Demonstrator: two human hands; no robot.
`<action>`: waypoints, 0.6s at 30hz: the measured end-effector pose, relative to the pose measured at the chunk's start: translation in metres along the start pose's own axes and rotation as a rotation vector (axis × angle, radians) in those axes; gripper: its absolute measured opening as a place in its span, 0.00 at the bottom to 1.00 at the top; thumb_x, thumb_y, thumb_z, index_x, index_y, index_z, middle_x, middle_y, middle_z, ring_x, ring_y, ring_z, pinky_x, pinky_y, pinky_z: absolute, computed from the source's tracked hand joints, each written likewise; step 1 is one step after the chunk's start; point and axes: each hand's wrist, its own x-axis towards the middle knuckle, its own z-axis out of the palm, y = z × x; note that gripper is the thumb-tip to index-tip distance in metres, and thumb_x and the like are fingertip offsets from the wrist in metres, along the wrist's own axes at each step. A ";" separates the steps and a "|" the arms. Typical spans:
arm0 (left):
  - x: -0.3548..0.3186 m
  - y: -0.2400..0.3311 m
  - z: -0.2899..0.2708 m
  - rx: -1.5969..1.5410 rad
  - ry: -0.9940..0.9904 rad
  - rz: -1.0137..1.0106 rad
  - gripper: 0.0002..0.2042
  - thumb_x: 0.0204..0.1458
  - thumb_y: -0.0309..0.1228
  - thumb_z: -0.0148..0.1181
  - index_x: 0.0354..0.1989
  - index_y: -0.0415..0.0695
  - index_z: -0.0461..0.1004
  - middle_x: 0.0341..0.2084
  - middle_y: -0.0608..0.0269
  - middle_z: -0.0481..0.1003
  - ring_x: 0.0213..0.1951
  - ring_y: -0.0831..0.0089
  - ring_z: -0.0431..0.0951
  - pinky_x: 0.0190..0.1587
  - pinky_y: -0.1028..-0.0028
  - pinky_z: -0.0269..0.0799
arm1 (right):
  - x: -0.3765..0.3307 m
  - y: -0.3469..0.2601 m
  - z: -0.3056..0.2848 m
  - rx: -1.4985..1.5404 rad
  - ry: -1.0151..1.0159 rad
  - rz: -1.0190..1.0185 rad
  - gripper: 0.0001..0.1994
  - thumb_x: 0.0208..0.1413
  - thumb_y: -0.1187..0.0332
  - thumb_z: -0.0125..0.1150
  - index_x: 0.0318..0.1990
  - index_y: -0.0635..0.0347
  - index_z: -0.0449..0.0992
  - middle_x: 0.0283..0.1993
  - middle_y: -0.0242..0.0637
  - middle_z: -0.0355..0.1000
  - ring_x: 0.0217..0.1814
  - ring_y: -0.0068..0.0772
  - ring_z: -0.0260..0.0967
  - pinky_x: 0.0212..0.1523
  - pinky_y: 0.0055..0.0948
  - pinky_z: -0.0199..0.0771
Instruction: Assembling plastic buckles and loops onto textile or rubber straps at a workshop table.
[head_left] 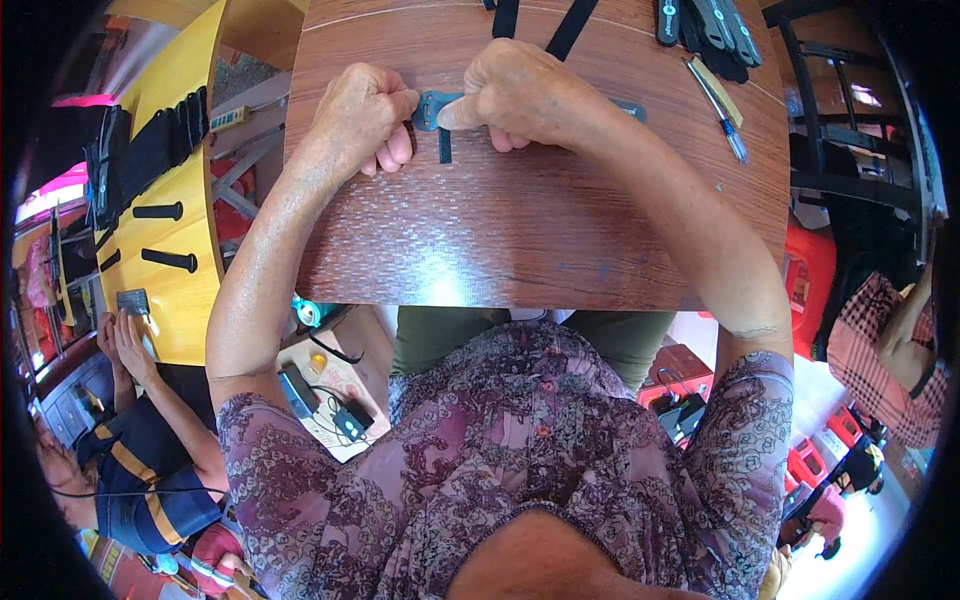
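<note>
Over the brown wood-grain table [600,220], both my hands grip a flat dark blue-grey strap piece [429,110] with slots in its end. My left hand [365,115] pinches its left edge between thumb and fingers. My right hand [510,95] is closed on it from the right, thumb pressed on top. A short black strip [446,147] hangs down from the piece toward me. A grey rounded strap end [630,110] shows beyond my right wrist; whether it belongs to the same piece is hidden by my hand.
Black straps [572,28] lie at the far edge, and a pile of grey-black straps [705,35] at far right. Near it is a slim tool with a clear blue handle [735,142]. At left, a yellow table [185,320] bears black straps [170,260] and another person's hands [125,345].
</note>
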 end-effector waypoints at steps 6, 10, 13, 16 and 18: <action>-0.001 0.001 0.001 0.020 0.005 0.021 0.12 0.52 0.28 0.48 0.22 0.35 0.74 0.09 0.59 0.72 0.11 0.77 0.72 0.09 0.79 0.63 | 0.011 -0.006 0.003 -0.052 -0.024 0.025 0.14 0.46 0.64 0.62 0.16 0.63 0.73 0.13 0.40 0.69 0.12 0.26 0.65 0.13 0.25 0.64; 0.003 0.000 -0.001 -0.003 -0.029 -0.013 0.11 0.51 0.27 0.50 0.22 0.33 0.73 0.09 0.56 0.72 0.10 0.73 0.73 0.07 0.76 0.64 | 0.016 0.000 0.007 -0.171 -0.024 0.009 0.10 0.40 0.64 0.58 0.20 0.62 0.78 0.16 0.39 0.72 0.26 0.35 0.74 0.32 0.36 0.73; 0.012 -0.002 -0.005 -0.052 -0.081 -0.007 0.10 0.48 0.26 0.52 0.21 0.32 0.72 0.10 0.52 0.73 0.09 0.70 0.73 0.06 0.73 0.65 | 0.010 0.001 0.009 -0.102 0.029 -0.093 0.08 0.43 0.68 0.59 0.19 0.63 0.76 0.15 0.38 0.71 0.20 0.29 0.70 0.24 0.30 0.70; 0.016 0.000 -0.008 -0.082 -0.111 -0.020 0.09 0.46 0.25 0.53 0.19 0.32 0.71 0.10 0.49 0.72 0.09 0.68 0.73 0.05 0.71 0.66 | 0.009 0.003 0.011 0.003 0.031 -0.143 0.09 0.47 0.71 0.59 0.18 0.64 0.74 0.14 0.37 0.69 0.15 0.22 0.66 0.17 0.23 0.66; 0.018 0.002 -0.007 -0.074 -0.111 -0.026 0.09 0.46 0.25 0.54 0.19 0.32 0.70 0.10 0.48 0.72 0.09 0.67 0.73 0.05 0.71 0.66 | 0.009 0.007 0.012 -0.001 0.034 -0.166 0.08 0.47 0.72 0.59 0.19 0.64 0.75 0.15 0.36 0.69 0.16 0.21 0.66 0.18 0.23 0.66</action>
